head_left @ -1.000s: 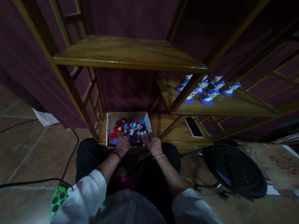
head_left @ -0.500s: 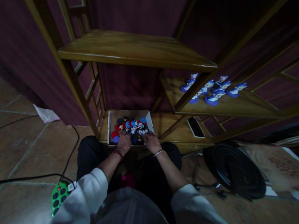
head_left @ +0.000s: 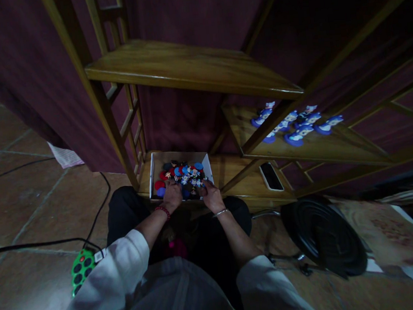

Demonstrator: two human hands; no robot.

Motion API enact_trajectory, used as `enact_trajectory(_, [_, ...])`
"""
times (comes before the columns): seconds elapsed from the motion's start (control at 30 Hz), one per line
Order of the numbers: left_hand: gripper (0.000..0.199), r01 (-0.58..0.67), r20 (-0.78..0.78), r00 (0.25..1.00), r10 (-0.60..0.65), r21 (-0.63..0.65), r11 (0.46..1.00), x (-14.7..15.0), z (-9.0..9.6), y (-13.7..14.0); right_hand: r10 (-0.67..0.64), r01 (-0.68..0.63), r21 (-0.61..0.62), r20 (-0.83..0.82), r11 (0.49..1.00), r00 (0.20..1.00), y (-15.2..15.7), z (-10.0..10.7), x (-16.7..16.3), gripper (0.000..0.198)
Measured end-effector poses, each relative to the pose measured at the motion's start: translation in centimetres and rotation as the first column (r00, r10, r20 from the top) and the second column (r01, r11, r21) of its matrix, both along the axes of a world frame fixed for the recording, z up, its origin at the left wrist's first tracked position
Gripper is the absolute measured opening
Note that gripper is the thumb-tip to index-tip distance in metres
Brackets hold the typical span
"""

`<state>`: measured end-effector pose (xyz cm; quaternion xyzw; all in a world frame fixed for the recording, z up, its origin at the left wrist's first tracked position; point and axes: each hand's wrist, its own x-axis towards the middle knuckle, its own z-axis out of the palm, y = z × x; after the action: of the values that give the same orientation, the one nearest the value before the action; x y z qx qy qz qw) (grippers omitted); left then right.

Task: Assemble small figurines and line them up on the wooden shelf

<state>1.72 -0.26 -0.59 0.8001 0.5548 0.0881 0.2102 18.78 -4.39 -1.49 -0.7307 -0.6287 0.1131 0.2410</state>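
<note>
A shallow white-walled box (head_left: 152, 175) sits on the lowest wooden shelf in front of my knees. Packed inside are small figurines (head_left: 186, 178) with red, blue and dark round bases. My left hand (head_left: 173, 195), with a red bead bracelet, dips over the box's front edge, left of the middle. Its fingers curl down among the figurines. At the front right corner is my right hand (head_left: 212, 197), wearing a silver bangle, with thumb and fingers bent inward. What either hand's fingertips hold is too dark and small to make out.
A raised shelf (head_left: 250, 131) to the right bears several blue-and-white figurines (head_left: 301, 133). A phone-like black rectangle (head_left: 271, 176) lies on the lower shelf. An upper shelf (head_left: 183, 67) overhangs the box. A black round seat (head_left: 324, 236) stands right; a green power strip (head_left: 82, 270) lies left.
The view has shifted slightly. Both hands stay at the front of the box, with only a tiny movement of the right fingers; no figurine has visibly left the box.
</note>
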Motion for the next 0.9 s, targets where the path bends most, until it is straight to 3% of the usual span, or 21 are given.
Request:
enact_trajectory(0.2, [0.027, 0.002, -0.030, 1.000, -0.001, 0.015, 1.000, 0.0, 0.2, -0.1, -0.013, 0.014, 0.049, -0.008, 0.999, 1.000, -0.2, 0.1, -0.1, 0.034])
enact_trajectory(0.43, [0.026, 0.109, -0.104, 0.988, -0.111, -0.021, 0.994, 0.1, 1.0, 0.2, -0.053, 0.057, -0.059, 0.059, 0.997, 0.997, -0.1, 1.1, -0.5, 0.034])
enact_trajectory(0.67, [0.026, 0.097, -0.104, 0.989, -0.102, -0.047, 0.994, 0.4, 1.4, 0.4, -0.085, 0.088, -0.033, 0.078, 0.996, 0.993, -0.4, 1.2, -0.8, 0.031])
enact_trajectory(0.9, [0.024, 0.162, -0.106, 0.981, -0.165, -0.032, 0.986, 0.4, 0.9, 0.6, -0.111, 0.114, -0.034, 0.085, 0.993, 0.990, -0.4, 1.4, -1.0, 0.030])
